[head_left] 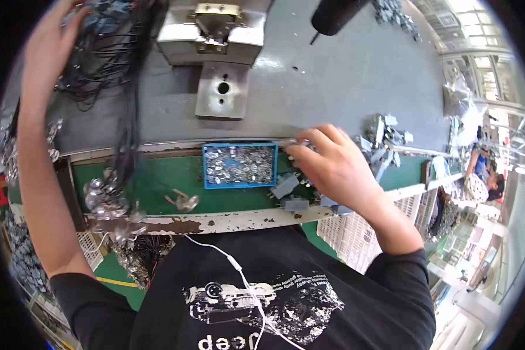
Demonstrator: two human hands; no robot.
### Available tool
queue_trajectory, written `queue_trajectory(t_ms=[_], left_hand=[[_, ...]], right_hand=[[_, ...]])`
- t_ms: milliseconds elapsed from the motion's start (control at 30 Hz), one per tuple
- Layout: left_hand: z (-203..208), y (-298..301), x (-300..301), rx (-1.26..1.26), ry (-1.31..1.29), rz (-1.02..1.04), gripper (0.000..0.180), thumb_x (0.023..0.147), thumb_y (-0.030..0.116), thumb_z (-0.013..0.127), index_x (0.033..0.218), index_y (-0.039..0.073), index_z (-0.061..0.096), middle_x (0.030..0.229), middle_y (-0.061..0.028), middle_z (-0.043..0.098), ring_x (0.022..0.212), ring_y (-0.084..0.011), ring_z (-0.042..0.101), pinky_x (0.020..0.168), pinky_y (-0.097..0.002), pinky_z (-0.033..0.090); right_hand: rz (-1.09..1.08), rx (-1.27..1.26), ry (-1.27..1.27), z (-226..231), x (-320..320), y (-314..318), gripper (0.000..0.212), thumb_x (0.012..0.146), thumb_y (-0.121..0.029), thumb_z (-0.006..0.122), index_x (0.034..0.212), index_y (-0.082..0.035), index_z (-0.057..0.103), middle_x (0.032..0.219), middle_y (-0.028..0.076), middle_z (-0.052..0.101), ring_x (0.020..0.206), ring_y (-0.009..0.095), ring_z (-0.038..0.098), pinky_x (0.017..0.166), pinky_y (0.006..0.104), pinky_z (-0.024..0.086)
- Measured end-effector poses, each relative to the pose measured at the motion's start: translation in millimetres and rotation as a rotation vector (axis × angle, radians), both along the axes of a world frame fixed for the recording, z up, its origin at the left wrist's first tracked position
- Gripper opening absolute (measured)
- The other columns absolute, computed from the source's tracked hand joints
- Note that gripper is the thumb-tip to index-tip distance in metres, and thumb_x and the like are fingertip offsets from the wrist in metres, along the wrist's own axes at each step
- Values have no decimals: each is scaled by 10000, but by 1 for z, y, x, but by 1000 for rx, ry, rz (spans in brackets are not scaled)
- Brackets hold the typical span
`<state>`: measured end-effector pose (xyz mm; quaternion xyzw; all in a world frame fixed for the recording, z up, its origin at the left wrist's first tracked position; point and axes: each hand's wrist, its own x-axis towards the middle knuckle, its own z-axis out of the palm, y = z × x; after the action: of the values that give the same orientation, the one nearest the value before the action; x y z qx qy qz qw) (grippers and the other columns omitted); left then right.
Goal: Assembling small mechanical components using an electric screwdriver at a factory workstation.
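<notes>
At the upper left, my left hand [51, 44] reaches to a pile of black cables [96, 73] with blue-grey plugs [108, 16]. Its thumb stands apart from the fingers beside the plugs, and the fingertips are partly cut off by the frame. My right hand [331, 166] is over the bench's front strip, thumb and fingers bent together; whatever lies between the tips is too small to make out. Grey plastic housings [286, 185] lie under and beside it. Just left of these fingers sits a blue tray [205, 169] of small shiny metal pieces [242, 164].
A steel fixture [210, 35] with a holed plate [223, 90] stands at the back. A dark cylindrical tool [335, 14] hangs above the grey bench. Metal-ended cables [108, 195] drape over the front edge at left. More grey housings [385, 137] lie right. A person [489, 175] is far right.
</notes>
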<state>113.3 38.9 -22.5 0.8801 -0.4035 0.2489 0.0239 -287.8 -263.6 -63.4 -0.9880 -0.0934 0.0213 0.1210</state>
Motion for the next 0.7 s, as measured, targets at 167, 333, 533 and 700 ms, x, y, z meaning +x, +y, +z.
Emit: queue_trajectory(t_ms=[167,333,533,700], left_hand=[[7,-45,-70,-58,-85,-81,268,905,102,660,1161,30,690,1208,-208,648,1103,-370,604,955,-464,471],[13,-17,-108,-352,267,-376,211,942,111,687,1142,46,686,1131,-138,715,1096,-323,661,962,-367,505],[4,16,-161,248,735,-454,84,825,121,715,906,106,731,867,-89,637,916,-274,637,827,-404,512],[12,2,-191,613,666,-401,170,779,128,737,944,133,777,983,-68,653,975,-253,635,846,-378,485]], right_hand=[[-97,-132,15,-3,-17,6,503,712,-6,715,1207,-77,660,1194,129,617,1096,319,597,932,420,513],[-40,-166,85,0,-14,4,496,730,16,671,1220,-55,660,1160,116,620,1066,305,589,942,421,506],[0,-61,73,16,-6,-10,470,764,0,740,1227,-57,686,1104,109,642,1060,306,615,918,411,524],[-170,237,-57,64,37,16,455,815,50,697,1259,-49,689,1066,130,646,889,318,675,802,395,562]])
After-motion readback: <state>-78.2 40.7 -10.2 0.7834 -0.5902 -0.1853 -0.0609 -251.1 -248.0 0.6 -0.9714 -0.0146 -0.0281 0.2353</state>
